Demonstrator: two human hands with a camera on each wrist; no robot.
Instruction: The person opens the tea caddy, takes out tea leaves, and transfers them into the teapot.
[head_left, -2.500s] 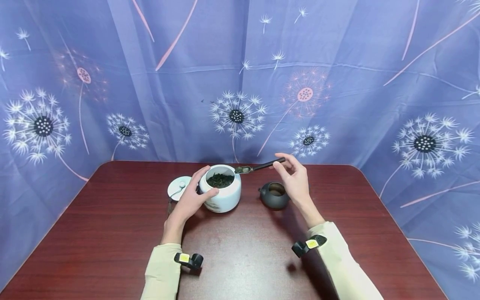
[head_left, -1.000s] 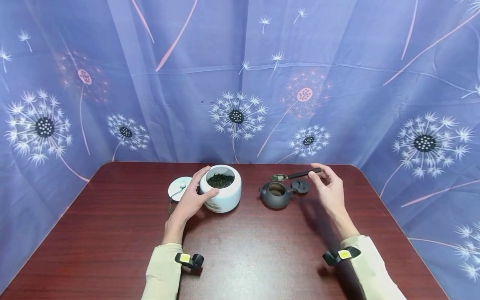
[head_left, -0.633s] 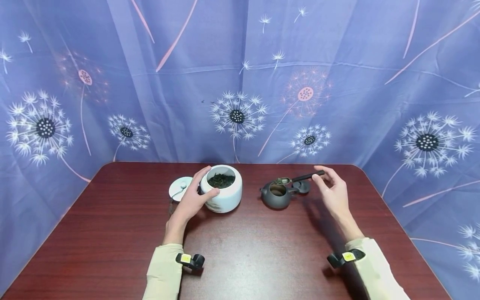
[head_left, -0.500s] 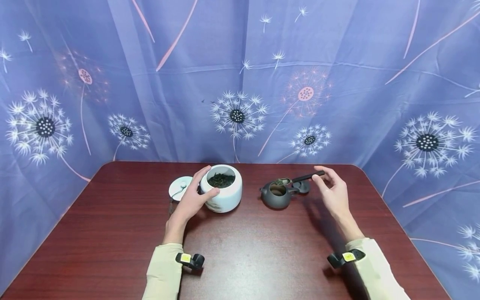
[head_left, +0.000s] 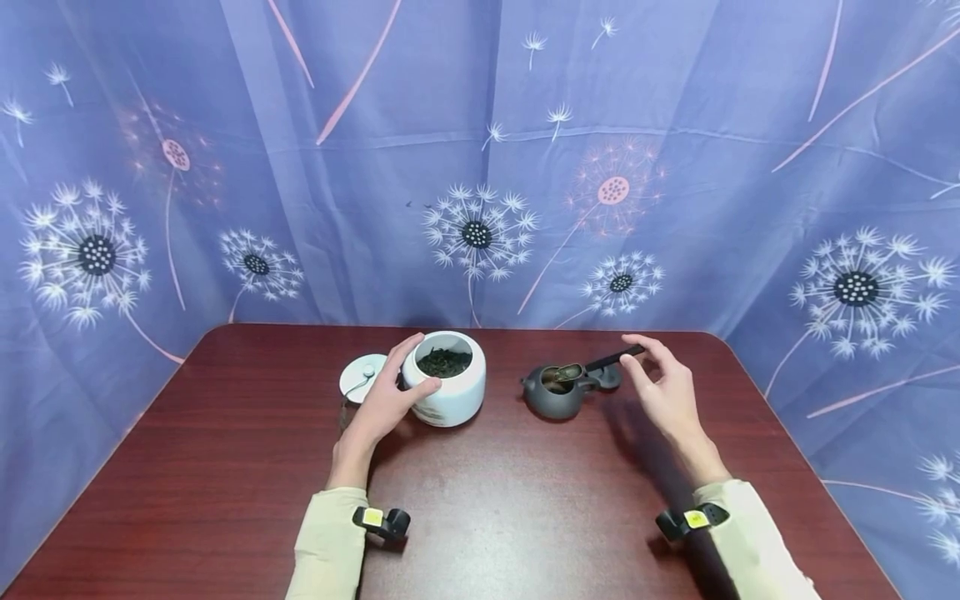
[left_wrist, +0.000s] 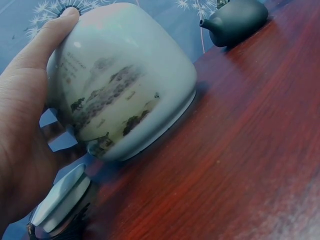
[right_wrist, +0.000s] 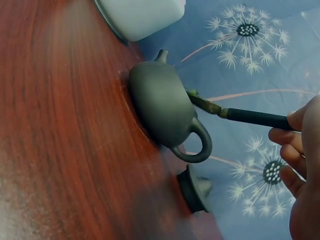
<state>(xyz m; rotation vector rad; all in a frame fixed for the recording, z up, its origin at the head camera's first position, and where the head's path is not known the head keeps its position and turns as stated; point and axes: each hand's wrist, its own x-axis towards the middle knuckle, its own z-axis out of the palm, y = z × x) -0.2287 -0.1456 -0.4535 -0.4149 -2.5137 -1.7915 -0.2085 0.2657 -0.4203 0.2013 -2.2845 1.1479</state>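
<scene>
- Nearest, two pale sleeves (head_left: pixel 330 542) reach in over the table (head_left: pixel 495 483), which has a dark red, wood-grained top and a bright patch of glare between the forearms.
- A black wrist camera (head_left: pixel 382 522) with a yellow patch is strapped at each cuff.
- The left hand (head_left: pixel 386 393) grasps the white jar (head_left: pixel 456 404) from its left side, thumb at the near part of the rim and fingers round toward the back.
- The right hand (head_left: pixel 663 387) pinches the end of the black handle of a scoop (head_left: pixel 570 372) between thumb and fingers.
- The dark teapot (head_left: pixel 551 407) stands upright on the table, well apart from the jar, spout toward the jar and loop handle toward the right hand.
- The scoop's head tilts down at the teapot's open mouth, with some green matter at its tip in the right wrist view; whether it touches the rim I cannot tell.
- The jar stands upright and open, dark leaves (head_left: pixel 444 362) inside, a painted landscape on its wall.
- The white lid (head_left: pixel 360 377), knobbed and tasselled, lies left of the jar, partly behind the left hand.
- The teapot lid (head_left: pixel 609 377) rests just beyond the loop handle.
- Farthest, a blue curtain (head_left: pixel 480 100) printed with dandelions.
</scene>
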